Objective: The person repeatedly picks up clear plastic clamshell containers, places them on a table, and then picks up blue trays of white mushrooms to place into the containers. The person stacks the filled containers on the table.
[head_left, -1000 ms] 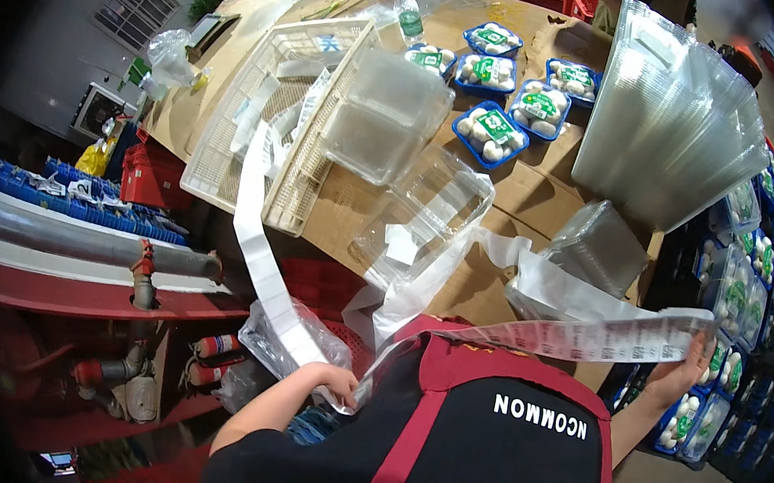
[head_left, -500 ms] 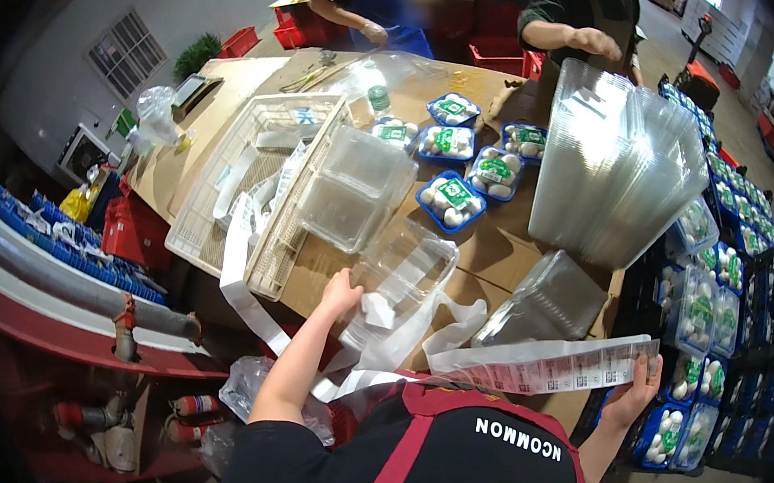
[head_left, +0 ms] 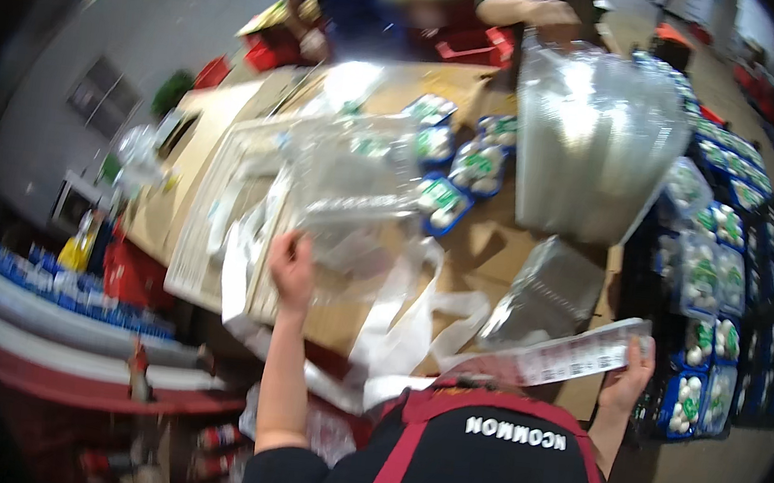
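Observation:
My left hand [head_left: 291,265] is raised over the cardboard-covered table [head_left: 488,251], fingers closed on a clear plastic lid or tray [head_left: 350,191] lifted above a stack of the same. My right hand [head_left: 628,372] is low at the table's right edge, gripping one end of a long white label strip [head_left: 553,360] that runs left across my apron. White backing tape [head_left: 397,326] loops over the table edge between my hands. The picture is blurred.
Blue punnets of white mushrooms [head_left: 454,169] lie at the table's middle. A tall stack of clear trays [head_left: 591,149] stands at the right, a smaller one [head_left: 545,294] in front. Filled punnets in crates [head_left: 712,301] line the far right. Other people [head_left: 401,1] work beyond the table.
My left hand rose from near my waist to the table and took hold of a clear lid. The right hand stayed on the label strip. The view tilted up toward the far side.

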`<state>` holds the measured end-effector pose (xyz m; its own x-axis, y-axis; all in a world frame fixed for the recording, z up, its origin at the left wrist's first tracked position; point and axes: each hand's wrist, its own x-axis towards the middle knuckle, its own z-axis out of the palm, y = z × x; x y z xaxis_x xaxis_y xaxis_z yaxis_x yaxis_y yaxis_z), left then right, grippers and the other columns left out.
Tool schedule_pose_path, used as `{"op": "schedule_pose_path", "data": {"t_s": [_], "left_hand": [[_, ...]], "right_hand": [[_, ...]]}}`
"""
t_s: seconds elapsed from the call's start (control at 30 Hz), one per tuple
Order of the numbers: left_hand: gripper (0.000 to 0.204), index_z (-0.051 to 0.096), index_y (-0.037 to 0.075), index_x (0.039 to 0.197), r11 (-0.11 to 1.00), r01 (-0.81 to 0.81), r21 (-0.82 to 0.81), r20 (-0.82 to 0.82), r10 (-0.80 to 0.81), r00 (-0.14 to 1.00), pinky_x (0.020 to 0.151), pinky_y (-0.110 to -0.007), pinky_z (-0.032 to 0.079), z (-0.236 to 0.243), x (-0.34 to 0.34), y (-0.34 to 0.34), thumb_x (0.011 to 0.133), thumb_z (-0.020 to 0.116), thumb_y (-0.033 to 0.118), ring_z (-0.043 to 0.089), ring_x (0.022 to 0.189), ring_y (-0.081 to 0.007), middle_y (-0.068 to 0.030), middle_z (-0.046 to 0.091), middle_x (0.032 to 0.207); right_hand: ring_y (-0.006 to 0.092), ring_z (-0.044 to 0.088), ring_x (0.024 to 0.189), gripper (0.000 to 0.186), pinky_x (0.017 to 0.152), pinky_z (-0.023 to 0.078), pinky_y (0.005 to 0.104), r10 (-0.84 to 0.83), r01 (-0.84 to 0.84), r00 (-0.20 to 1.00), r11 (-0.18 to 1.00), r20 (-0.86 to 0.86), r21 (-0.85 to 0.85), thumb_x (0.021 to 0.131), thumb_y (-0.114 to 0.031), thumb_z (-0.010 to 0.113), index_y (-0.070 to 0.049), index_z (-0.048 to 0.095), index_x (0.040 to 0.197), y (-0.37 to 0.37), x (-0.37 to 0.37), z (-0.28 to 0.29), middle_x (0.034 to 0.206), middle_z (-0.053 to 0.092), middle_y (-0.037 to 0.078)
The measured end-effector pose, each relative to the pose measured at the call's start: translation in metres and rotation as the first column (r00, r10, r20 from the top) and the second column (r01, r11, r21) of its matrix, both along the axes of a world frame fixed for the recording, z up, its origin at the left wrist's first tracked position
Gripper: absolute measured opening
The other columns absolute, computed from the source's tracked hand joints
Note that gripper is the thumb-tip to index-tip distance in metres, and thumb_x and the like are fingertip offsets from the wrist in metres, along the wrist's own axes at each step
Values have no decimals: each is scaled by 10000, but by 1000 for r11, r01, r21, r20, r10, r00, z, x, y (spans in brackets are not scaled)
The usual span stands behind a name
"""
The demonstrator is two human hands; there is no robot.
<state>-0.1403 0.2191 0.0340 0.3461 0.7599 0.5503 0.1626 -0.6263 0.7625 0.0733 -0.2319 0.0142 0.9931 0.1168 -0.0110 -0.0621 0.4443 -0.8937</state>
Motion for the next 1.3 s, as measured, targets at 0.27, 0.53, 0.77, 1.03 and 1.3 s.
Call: {"op": "schedule_pose_path", "data": {"t_s": [0.27,0.53,0.77,1.03,1.3], "left_hand": [[189,555,-20,975,968,232,-91,369,-184,911,492,-208,433,61,51,-33,895,488,137,388,553,-55,-5,458,758],[169,593,-4,942,879,414,236,134,-452,882,516,-222,405,140,176,-49,894,488,120,442,627,-93,-19,474,782],[113,610,66,894,585,431,687,-189,-429,883,647,-352,436,225,324,-55,813,572,133,555,732,-291,-127,540,761],[583,454,75,1204,538,834,124,-480,-703,525,962,-520,278,195,418,-91,793,549,479,427,1140,-332,-169,485,1195],[132,554,65,799,300,772,561,-461,-661,592,813,-390,425,172,380,-110,780,607,184,493,1012,-326,-100,597,885]], "right_hand": [[31,458,608,93,560,365,174,44,-42,997,998,-71,37,798,-63,602,-84,511,797,26,-7,20,691,513,-44],[25,413,578,108,544,323,175,-12,16,993,1000,-120,26,807,-62,587,-89,496,757,10,-15,9,651,471,-54],[19,418,567,125,515,328,173,-29,32,992,999,-126,24,798,-71,607,-80,494,745,4,-24,-10,634,467,-56],[29,444,568,127,536,360,177,-46,63,976,995,-212,72,783,-49,615,-74,495,749,11,-30,-9,633,486,-46],[38,459,572,111,533,371,184,53,-48,979,998,-198,31,796,-56,601,-81,495,775,14,-17,-8,651,502,-35]]}}
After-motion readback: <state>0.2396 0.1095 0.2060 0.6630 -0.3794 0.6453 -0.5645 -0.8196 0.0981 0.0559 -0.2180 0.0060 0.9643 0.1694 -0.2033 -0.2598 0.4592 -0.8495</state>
